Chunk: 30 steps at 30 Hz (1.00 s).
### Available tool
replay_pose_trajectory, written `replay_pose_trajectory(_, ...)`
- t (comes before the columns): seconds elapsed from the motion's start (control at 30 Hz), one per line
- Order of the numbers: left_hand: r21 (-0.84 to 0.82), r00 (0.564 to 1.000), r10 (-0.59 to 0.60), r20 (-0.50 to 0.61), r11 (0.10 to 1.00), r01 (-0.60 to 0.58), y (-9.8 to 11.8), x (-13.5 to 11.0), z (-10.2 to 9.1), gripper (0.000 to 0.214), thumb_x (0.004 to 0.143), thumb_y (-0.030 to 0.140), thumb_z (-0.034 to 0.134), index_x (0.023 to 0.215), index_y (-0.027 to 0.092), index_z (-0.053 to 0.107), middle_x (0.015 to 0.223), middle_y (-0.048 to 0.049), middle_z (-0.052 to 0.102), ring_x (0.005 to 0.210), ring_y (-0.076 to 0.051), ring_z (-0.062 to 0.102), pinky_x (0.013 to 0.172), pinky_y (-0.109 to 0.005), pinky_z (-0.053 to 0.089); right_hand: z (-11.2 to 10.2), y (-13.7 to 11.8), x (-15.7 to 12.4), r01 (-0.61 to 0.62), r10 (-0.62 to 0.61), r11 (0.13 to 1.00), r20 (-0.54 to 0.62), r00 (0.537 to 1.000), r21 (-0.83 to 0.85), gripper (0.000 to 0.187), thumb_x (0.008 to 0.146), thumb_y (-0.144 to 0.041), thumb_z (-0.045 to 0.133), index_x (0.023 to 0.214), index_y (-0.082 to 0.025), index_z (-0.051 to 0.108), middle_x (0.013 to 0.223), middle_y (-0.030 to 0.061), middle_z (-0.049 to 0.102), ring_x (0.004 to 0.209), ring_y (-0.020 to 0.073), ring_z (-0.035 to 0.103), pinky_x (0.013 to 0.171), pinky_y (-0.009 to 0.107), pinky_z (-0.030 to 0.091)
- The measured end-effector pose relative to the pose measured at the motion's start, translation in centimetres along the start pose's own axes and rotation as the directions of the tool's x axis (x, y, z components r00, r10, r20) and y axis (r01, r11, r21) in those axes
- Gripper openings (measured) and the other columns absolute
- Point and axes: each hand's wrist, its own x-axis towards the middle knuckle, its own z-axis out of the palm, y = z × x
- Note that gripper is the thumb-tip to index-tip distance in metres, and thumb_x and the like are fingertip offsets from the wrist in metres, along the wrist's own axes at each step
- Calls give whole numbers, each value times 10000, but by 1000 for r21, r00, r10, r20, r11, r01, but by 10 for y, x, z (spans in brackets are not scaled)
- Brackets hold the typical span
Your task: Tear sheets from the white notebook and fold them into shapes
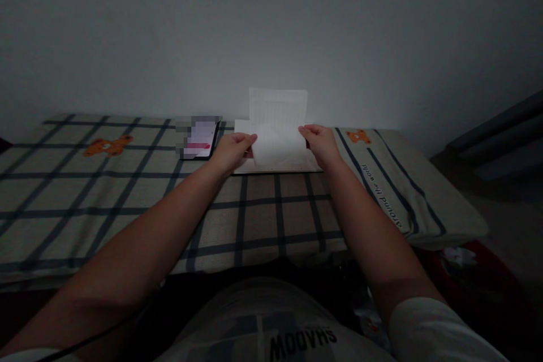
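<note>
A white sheet of paper [278, 124] stands half folded, its upper part raised toward the wall, over a flat pale board or book [275, 168] on the bed. My left hand [232, 150] pinches the sheet's left edge, fingers closed. At the right edge, my right hand [320, 143] grips it the same way. Both forearms reach forward across the bed.
The bed has a beige cover with dark grid lines and orange bear prints [108, 146]. A phone with a lit screen [198, 138] lies just left of my left hand. A plain wall rises behind. Red items [466, 271] lie on the floor at the right.
</note>
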Motion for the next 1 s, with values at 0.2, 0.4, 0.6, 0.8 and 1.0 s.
replay_pose_trajectory(0.2,16,999,1,-43,1000,0,5,-3,1,219,775,287,757,639,147,657,597,-7,637,526,-98,564,583,-232,502,0,-1,0,35,-37,998,-38,999,-60,210,745,-376,718,768,-168,705,604,-19,596,557,126,509,547,273,408)
replay_pose_trajectory(0.4,140,999,-20,28,990,16,2,-3,0,241,748,317,780,627,159,646,578,-14,640,535,-110,597,545,-214,481,-4,3,3,102,-108,991,-67,992,-92,263,732,-427,704,778,-168,714,684,14,653,663,167,589,657,317,470)
replay_pose_trajectory(0.6,74,1000,5,14,997,-6,6,-4,1,223,738,299,779,626,163,642,612,4,631,542,-90,578,564,-202,500,-4,2,2,97,-103,990,-56,993,-106,291,745,-452,687,797,-166,701,652,4,626,634,158,560,618,300,442)
replay_pose_trajectory(0.8,140,997,-15,76,990,5,2,-4,-1,320,731,378,801,576,174,610,553,-2,581,503,-94,524,498,-207,424,-3,-4,-1,85,-94,990,-75,993,-111,206,796,-374,682,734,-179,653,597,-22,560,548,117,479,555,272,389)
replay_pose_trajectory(1.0,80,998,-22,51,997,17,2,-3,-2,268,744,321,783,596,172,617,583,3,573,512,-89,515,555,-232,508,-1,-4,-1,83,-92,989,-75,993,-123,205,814,-377,658,727,-193,632,581,-32,531,552,125,482,540,264,380)
